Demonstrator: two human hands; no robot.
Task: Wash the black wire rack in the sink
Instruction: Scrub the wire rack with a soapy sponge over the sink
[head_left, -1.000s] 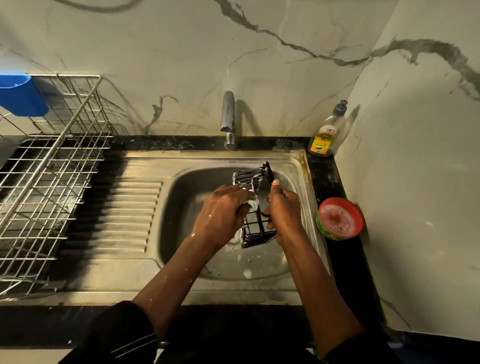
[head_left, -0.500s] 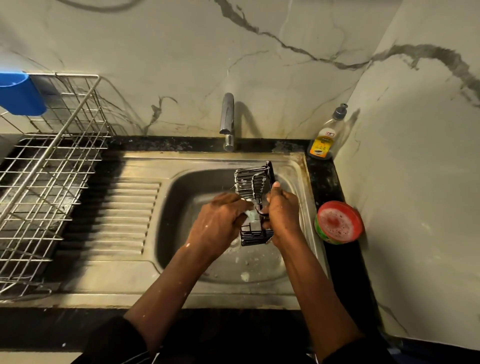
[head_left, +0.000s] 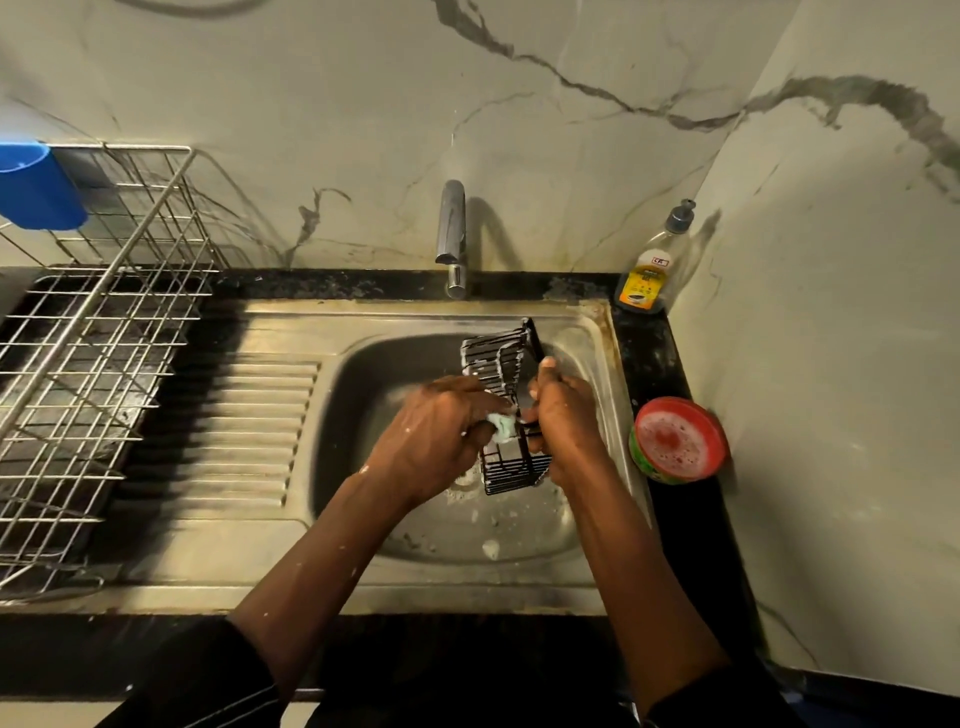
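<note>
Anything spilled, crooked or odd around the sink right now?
Nothing serious. The black wire rack is tilted only because the right hand grips it while the left hand holds a sponge against it. Foam flecks lie in the sink basin, and brownish staining marks its back right corner.

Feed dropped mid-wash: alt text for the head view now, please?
Over the sink, the right hand grips the sudsy black wire rack while the left hand pinches a small pale scrub pad against its wires. A tap stands behind; a soap bottle and a red-topped tub sit on the counter to the right, a steel dish rack to the left.
</note>
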